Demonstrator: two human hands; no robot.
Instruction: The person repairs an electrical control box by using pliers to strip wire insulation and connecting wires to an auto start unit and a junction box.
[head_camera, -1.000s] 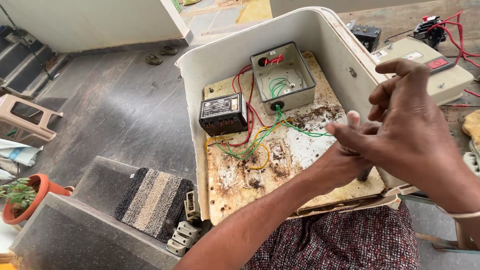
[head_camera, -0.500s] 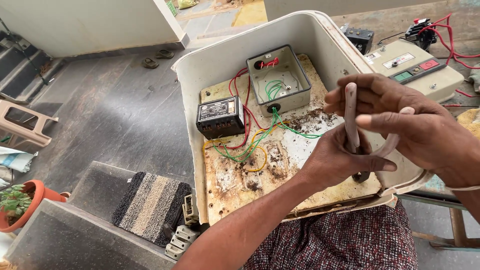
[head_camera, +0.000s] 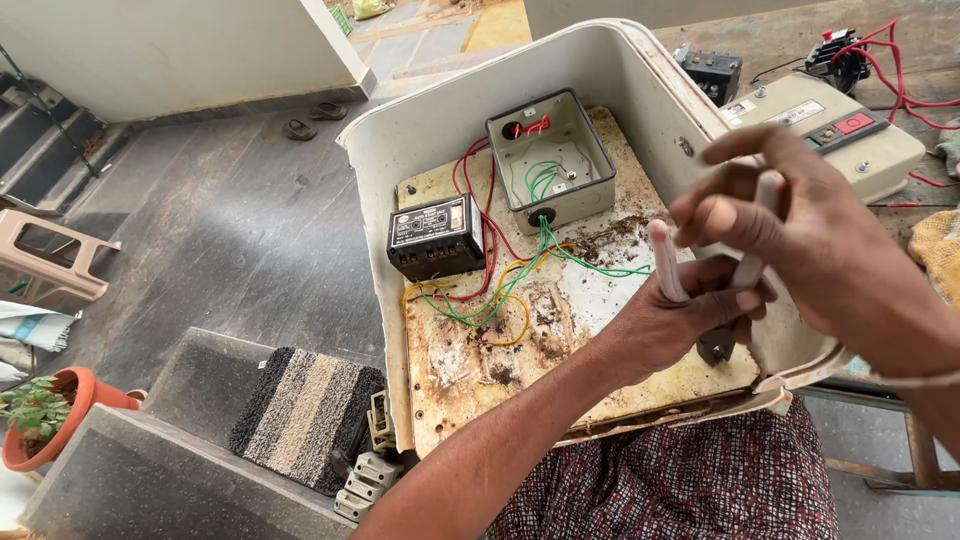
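Left hand fisted round white tube, right hand grip pinching its other end.

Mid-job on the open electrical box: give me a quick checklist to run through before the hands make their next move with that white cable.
1. White cable gripped: ok, left hand closes around it.
2. Right hand on the cable's other strand: cannot tell, blurred.
3. Box steady on the lap: ok, open side up.
4. Loose wires clear of the hands: ok, apart.
5. Black module seated on the plate: ok.
6. Dark tool under the left hand: cannot tell, mostly hidden.
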